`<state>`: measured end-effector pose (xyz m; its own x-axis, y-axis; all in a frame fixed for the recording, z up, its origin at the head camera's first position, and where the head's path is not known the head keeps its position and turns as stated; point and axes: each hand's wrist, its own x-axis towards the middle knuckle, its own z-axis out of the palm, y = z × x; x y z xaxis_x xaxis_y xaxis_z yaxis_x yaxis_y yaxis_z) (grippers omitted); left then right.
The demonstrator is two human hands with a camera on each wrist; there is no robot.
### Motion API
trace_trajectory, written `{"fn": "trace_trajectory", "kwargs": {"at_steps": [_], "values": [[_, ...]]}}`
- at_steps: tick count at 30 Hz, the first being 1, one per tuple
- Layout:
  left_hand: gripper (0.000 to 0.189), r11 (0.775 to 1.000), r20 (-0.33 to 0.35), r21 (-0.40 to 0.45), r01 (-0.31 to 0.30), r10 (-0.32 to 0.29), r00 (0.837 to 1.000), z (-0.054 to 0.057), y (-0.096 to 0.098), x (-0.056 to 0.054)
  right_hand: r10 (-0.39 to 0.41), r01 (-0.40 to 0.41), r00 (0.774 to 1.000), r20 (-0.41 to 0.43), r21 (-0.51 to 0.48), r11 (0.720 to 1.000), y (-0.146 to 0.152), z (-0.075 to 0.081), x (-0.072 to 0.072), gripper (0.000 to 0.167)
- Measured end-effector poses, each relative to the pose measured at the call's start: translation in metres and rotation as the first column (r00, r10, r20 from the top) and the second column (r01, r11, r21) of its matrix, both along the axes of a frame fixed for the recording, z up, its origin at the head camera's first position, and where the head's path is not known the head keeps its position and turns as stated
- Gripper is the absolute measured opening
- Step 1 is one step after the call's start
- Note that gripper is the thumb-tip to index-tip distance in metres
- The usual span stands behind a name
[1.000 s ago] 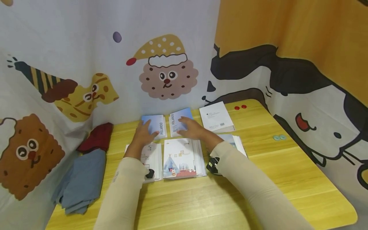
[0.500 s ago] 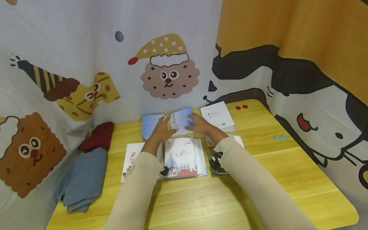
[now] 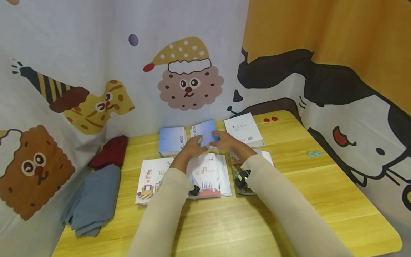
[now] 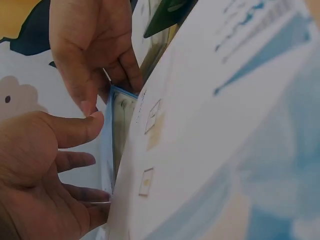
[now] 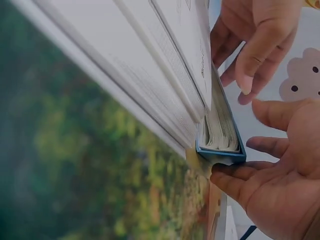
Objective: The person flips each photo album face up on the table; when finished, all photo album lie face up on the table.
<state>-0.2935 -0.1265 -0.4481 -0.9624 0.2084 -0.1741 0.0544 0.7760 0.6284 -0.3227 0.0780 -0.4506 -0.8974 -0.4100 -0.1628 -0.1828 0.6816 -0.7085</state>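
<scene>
A blue album marked POLAROID (image 3: 205, 129) lies at the back middle of the table, slightly turned. My left hand (image 3: 192, 147) is at its left front side, its fingers loosely bent. At its right side is my right hand (image 3: 226, 140). In the right wrist view, the right fingertips (image 5: 225, 176) touch the album's blue cover (image 5: 237, 156) at a corner, with the thumb raised apart from it. The left wrist view shows both thumbs spread near each other above the album. Closer to me, under the left wrist, lies a white album with a tent picture (image 3: 208, 171).
Another blue album (image 3: 170, 139) lies on the left, a white one (image 3: 242, 128) at back right. A white illustrated album (image 3: 149, 171) and a dark landscape album (image 3: 239, 167) flank the tent album. Folded grey cloth (image 3: 94, 200), dark red cloth (image 3: 110, 151), red buttons (image 3: 270, 119) and green buttons (image 3: 314, 154) lie around.
My left hand has moved right, from the left blue album over to the turned one. The right hand has shifted slightly right to that album's side. The albums stay about where they were.
</scene>
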Motion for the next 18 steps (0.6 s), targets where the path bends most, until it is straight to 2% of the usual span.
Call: {"fn": "trace_trajectory", "kwargs": {"at_steps": [4,9,18], "values": [[0.076,0.998,0.017,0.055,-0.020,0.020,1.000,-0.003,-0.002,0.000,-0.010,0.011,1.000,0.010,-0.014,1.000,0.003,-0.001,0.000,0.065],[0.081,0.996,0.009,0.083,-0.027,0.026,1.000,-0.002,0.000,0.001,-0.032,0.031,0.999,-0.023,-0.024,0.999,0.009,0.002,0.001,0.061],[0.081,0.993,-0.003,0.118,-0.009,0.010,1.000,-0.004,0.008,-0.002,-0.089,0.071,0.991,-0.100,-0.171,0.983,0.012,0.013,0.010,0.062]]}}
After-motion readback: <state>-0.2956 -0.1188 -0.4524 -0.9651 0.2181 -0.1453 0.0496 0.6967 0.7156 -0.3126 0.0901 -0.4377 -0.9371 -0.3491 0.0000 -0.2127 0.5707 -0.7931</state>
